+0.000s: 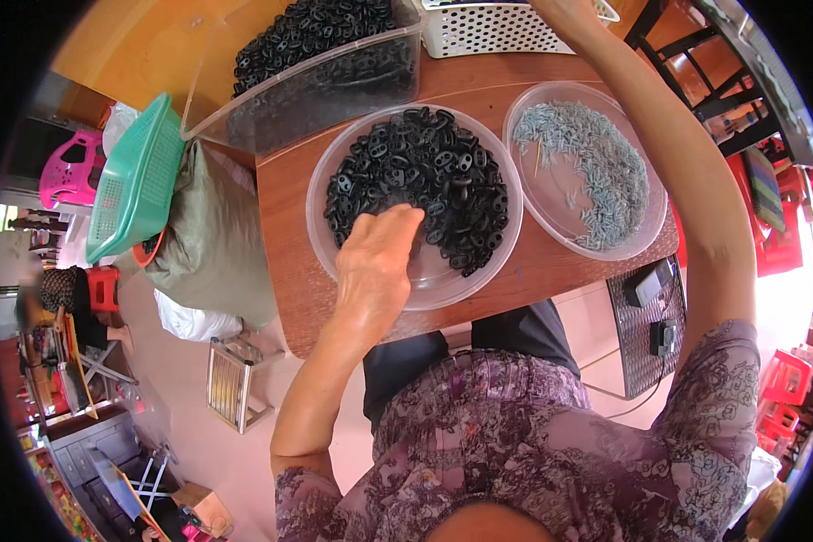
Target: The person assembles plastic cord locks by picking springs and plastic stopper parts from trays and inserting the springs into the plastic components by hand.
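My left hand [377,257] reaches into a round clear plastic bowl [443,296] full of small black oval parts [415,163], each with two holes. Its fingers are bent and pressed together among the parts at the near left of the bowl; anything pinched between them is hidden. My right arm stretches far forward, and my right hand [562,13] is over a white perforated basket [497,34] at the top edge of the view. The right fingers are cut off there. To the right of the bowl, a second clear dish [560,217] holds many small grey-blue pins [596,172].
A large clear bin [325,99] of more black parts stands at the far left of the brown table [289,271]. Beside the table are a grey sack [212,244], a green basket [135,185] and a small metal-framed stool [233,384]. A black chair [696,72] is at the right.
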Tool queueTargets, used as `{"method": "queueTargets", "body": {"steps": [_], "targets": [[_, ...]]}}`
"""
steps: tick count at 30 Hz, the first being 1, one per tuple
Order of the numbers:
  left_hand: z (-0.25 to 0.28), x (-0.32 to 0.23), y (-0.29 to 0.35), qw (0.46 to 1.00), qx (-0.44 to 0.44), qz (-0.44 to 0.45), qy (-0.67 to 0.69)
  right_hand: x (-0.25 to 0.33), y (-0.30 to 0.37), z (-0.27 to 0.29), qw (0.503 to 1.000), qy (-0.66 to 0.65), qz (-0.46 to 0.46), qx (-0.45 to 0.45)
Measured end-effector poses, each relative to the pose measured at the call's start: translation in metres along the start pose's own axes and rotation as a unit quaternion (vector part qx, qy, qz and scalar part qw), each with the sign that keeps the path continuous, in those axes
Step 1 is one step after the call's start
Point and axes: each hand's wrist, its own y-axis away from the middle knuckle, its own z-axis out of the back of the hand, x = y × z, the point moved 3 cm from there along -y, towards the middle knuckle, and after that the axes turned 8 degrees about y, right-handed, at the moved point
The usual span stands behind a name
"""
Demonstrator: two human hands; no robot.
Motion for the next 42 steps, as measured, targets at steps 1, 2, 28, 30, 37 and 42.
{"method": "queueTargets", "body": {"steps": [1, 2, 28, 30, 37, 42], "targets": [[-0.002, -0.001, -0.001, 1.0, 0.017, -0.001, -0.025, 0.003, -0.008, -0.004, 0.999, 0.033, -0.012, -0.005], [-0.005, -0.002, -0.002, 0.998, 0.034, -0.002, -0.05, 0.007, -0.014, -0.008, 0.999, 0.032, -0.011, -0.005], [0.022, -0.002, 0.022, 0.989, 0.04, 0.115, 0.085, -0.067, -0.063, -0.045, 0.97, 0.207, 0.115, 0.046], [0.023, -0.001, 0.019, 0.992, -0.001, 0.094, 0.084, -0.077, -0.07, -0.043, 0.963, 0.229, 0.144, 0.011], [0.026, 0.006, 0.014, 0.981, -0.068, 0.126, 0.128, -0.043, -0.059, -0.019, 0.956, 0.262, 0.127, -0.011], [0.025, 0.008, 0.018, 0.985, -0.047, 0.123, 0.113, 0.006, 0.026, -0.003, 0.987, 0.074, 0.09, 0.111]]}}
